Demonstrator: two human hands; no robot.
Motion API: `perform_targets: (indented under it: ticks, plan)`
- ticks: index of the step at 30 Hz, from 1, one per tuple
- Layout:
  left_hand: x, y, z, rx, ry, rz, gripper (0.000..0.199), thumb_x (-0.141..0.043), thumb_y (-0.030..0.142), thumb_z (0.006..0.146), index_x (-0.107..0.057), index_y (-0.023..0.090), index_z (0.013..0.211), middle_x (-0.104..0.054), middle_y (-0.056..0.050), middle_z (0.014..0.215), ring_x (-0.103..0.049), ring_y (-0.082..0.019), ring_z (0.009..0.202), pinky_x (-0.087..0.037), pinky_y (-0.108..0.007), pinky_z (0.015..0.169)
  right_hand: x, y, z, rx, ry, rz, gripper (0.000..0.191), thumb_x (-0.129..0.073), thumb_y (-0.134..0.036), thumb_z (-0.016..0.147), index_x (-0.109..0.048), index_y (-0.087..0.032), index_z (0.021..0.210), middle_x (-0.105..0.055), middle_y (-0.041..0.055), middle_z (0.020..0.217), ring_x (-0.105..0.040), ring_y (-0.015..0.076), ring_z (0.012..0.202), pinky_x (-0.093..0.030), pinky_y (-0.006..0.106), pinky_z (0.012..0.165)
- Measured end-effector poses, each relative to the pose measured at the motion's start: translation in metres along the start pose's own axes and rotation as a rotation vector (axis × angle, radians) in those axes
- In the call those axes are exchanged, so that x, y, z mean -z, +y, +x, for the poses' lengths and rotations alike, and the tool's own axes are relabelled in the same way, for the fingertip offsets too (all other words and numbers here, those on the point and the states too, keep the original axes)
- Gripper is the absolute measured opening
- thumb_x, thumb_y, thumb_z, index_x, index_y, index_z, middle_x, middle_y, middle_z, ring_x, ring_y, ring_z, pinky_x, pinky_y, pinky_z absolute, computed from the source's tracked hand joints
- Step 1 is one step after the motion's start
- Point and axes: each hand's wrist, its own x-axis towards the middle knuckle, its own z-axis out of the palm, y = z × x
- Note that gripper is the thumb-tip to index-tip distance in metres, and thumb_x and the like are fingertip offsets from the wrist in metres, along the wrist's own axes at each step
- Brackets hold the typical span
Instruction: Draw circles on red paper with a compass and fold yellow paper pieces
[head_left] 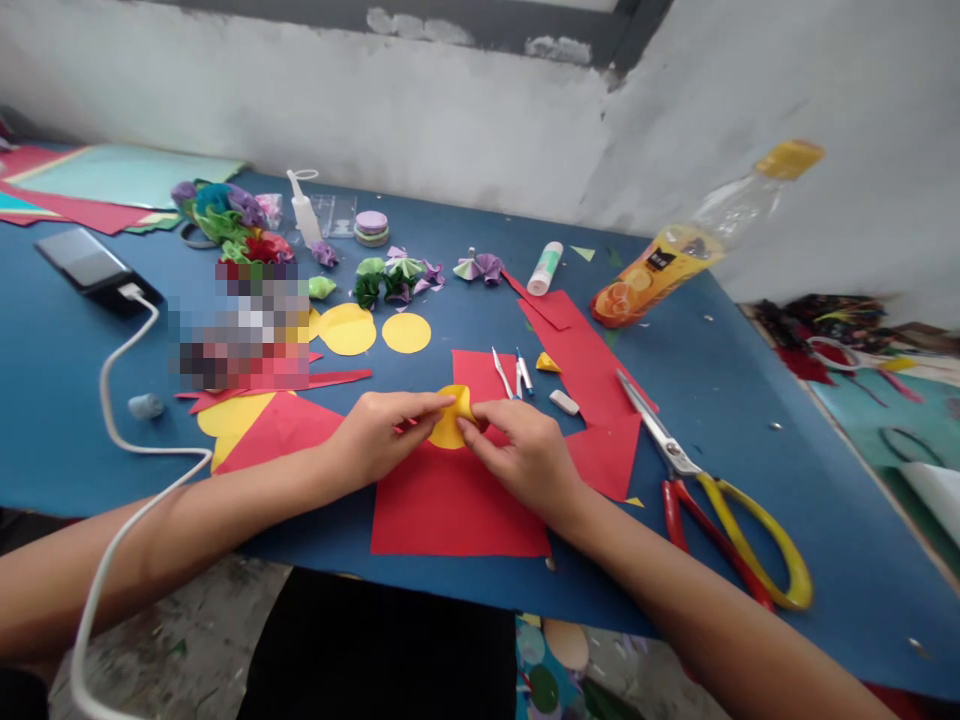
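Observation:
Between both hands is a yellow paper circle (448,432), its right side curled up. My left hand (382,432) pinches its left edge between thumb and fingers. At the curled right edge, my right hand (525,450) grips it with thumb and forefinger. Beneath them lies a red paper sheet (461,515). Just beyond my right hand are a drawing compass (504,373), a small folded yellow paper piece (548,362) and a white eraser (564,402). Two more yellow circles, one being a flat paper disc (406,333), lie farther back.
Large scissors (679,460) with red and yellow handles lie partly open at right. An orange drink bottle (667,260) stands behind them. A glue stick (545,268) and crumpled paper flowers (397,275) sit at the back. A white cable (112,400) runs from a power bank (94,268) across my left forearm.

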Motion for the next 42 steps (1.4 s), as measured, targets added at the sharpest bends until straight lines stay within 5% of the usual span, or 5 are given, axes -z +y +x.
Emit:
perform_targets:
  ticks: [12,18,26,33,42]
  plan:
    - [0.003,0.004,-0.002,0.013,-0.108,0.05,0.019,-0.045,0.018,0.089,-0.06,0.018,0.1,-0.073,-0.004,0.092,-0.069,-0.013,0.08,-0.054,-0.02,0.066,0.004,-0.001,0.002,0.132,0.063,-0.026,0.007,-0.053,-0.02,0.087,-0.061,-0.021,0.087,-0.066,0.0087,0.097,-0.064,0.0197,0.09,-0.052,0.033,0.078]
    - [0.005,0.007,-0.004,0.021,-0.185,0.104,0.02,-0.052,0.027,0.088,-0.058,0.02,0.106,-0.072,-0.004,0.098,-0.069,-0.017,0.087,-0.053,-0.024,0.071,0.0,-0.001,-0.003,0.14,0.037,0.01,0.012,-0.051,-0.025,0.091,-0.056,-0.02,0.1,-0.07,0.0047,0.08,-0.067,0.0175,0.072,-0.053,0.028,0.064]
    - [0.004,0.005,-0.003,0.008,-0.07,0.162,0.02,-0.049,0.024,0.088,-0.068,0.019,0.094,-0.074,-0.004,0.09,-0.07,-0.017,0.079,-0.05,-0.023,0.067,0.005,-0.008,-0.001,0.071,0.035,0.08,0.025,-0.052,-0.017,0.089,-0.051,-0.02,0.114,-0.071,0.003,0.084,-0.068,0.0151,0.077,-0.054,0.025,0.072]
    - [0.006,0.012,-0.003,0.046,-0.094,0.086,0.018,-0.059,0.019,0.08,-0.071,0.019,0.094,-0.074,-0.002,0.086,-0.071,-0.016,0.074,-0.052,-0.02,0.064,0.007,-0.014,-0.004,0.242,0.083,0.005,0.02,-0.054,-0.011,0.088,-0.056,-0.018,0.106,-0.072,0.0046,0.087,-0.067,0.0162,0.078,-0.053,0.029,0.074]
    - [0.008,0.023,0.007,0.327,0.075,-0.574,0.008,-0.068,0.023,0.074,-0.067,0.016,0.075,-0.066,-0.002,0.082,-0.062,-0.013,0.078,-0.052,-0.022,0.068,0.007,-0.017,0.003,-0.235,0.07,0.639,0.015,-0.066,-0.032,0.081,-0.062,-0.021,0.09,-0.069,0.001,0.085,-0.066,0.0123,0.074,-0.055,0.024,0.07]
